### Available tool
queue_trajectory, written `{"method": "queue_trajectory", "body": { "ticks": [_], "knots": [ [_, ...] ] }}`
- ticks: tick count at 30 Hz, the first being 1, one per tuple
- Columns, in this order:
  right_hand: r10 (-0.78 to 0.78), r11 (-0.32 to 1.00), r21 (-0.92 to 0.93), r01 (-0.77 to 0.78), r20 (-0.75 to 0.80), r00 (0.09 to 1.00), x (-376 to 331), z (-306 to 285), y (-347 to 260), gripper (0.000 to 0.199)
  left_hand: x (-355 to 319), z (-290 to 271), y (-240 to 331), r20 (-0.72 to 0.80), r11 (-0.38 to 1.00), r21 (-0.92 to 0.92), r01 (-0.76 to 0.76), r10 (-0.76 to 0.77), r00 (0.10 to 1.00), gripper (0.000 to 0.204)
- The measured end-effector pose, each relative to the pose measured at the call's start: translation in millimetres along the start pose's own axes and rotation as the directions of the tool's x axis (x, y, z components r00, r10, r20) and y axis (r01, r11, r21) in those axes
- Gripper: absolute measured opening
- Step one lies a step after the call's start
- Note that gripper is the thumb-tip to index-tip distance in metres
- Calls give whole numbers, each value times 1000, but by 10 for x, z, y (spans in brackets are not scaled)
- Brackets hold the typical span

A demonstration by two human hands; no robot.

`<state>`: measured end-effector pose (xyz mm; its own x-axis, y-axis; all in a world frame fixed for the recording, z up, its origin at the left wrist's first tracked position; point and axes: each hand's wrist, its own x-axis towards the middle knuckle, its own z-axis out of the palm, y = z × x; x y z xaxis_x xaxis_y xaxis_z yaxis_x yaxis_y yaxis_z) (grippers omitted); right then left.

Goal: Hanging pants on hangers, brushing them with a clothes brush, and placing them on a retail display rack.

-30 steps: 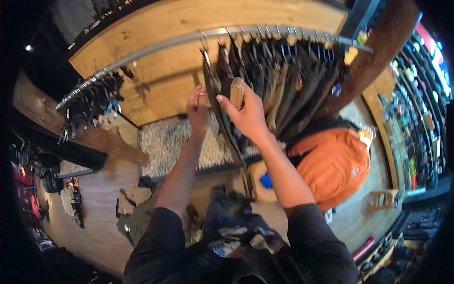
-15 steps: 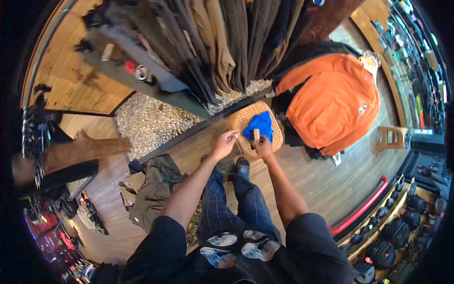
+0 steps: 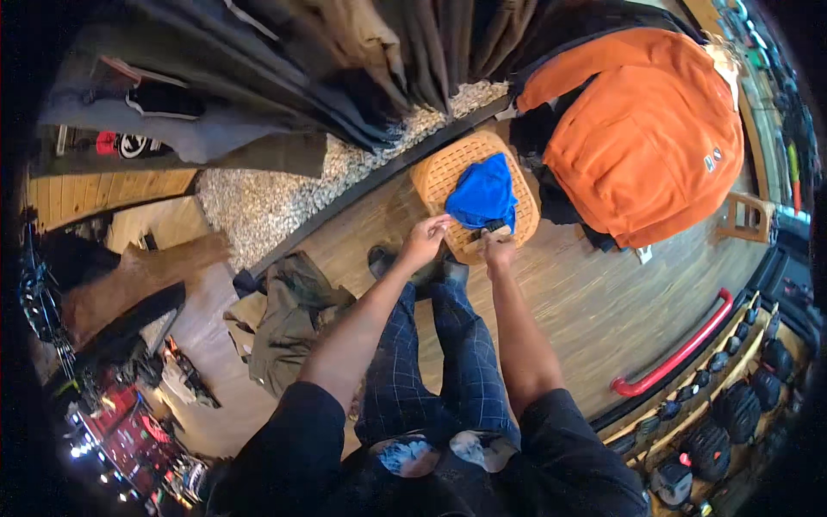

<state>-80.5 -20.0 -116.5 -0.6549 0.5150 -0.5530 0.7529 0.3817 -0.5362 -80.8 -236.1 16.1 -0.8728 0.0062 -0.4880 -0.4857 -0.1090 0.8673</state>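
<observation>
A bright blue piece of fabric (image 3: pixel 482 194), soft and cap-like, lies on a tan woven-top stool (image 3: pixel 433 177) in front of me. My right hand (image 3: pixel 500 252) is closed round a small light-wood brush (image 3: pixel 491 233) with a dark side, held at the near edge of the fabric. My left hand (image 3: pixel 424 241) is at the stool's left near edge, its fingers drawn together beside the fabric. Whether anything is pinched between those fingertips is too small to tell.
An orange sweatshirt (image 3: pixel 642 138) hangs to the right of the stool. Dark trousers (image 3: pixel 336 69) hang along the far side above a pebble strip (image 3: pixel 258 215). An olive garment (image 3: pixel 297 319) lies at left. A red curved rail (image 3: pixel 676 349) and shelved caps (image 3: pixel 736 409) stand at right.
The view has shifted, so the stool and sweatshirt appear higher and larger. My right hand has tilted the brush from upright to lying across, close against the fabric. My left hand stays beside the stool.
</observation>
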Motion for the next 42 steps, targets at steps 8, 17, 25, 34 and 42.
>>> {"method": "queue_trajectory", "body": {
  "ticks": [8, 17, 25, 34, 42],
  "knots": [
    [-169, 945, -303, 121, -140, 976, -966, -78, -1063, 70, -881, -940, -106, -310, 997, 16, 81, -72, 948, 32],
    [-841, 480, -226, 848, 157, 518, -1917, 562, -1635, 36, -2431, -1870, -816, -736, 985, -120, -122, -6, 677, 32],
    [-870, 203, 2, 979, 458, 180, -3229, 1102, -997, 20, -4367, -1732, -1743, -916, 883, -268, -385, -110, 386, 27],
    [-594, 65, 184, 981, 797, -110, -4675, 1263, 1041, 23, -6496, -1199, -2677, -929, 820, -369, -438, -322, 181, 27],
    [-136, 139, 325, 935, 942, -307, -6210, 1838, 2428, 44, -7545, -1345, -3520, -858, 639, -468, -610, -495, 138, 33]
  ]
}}
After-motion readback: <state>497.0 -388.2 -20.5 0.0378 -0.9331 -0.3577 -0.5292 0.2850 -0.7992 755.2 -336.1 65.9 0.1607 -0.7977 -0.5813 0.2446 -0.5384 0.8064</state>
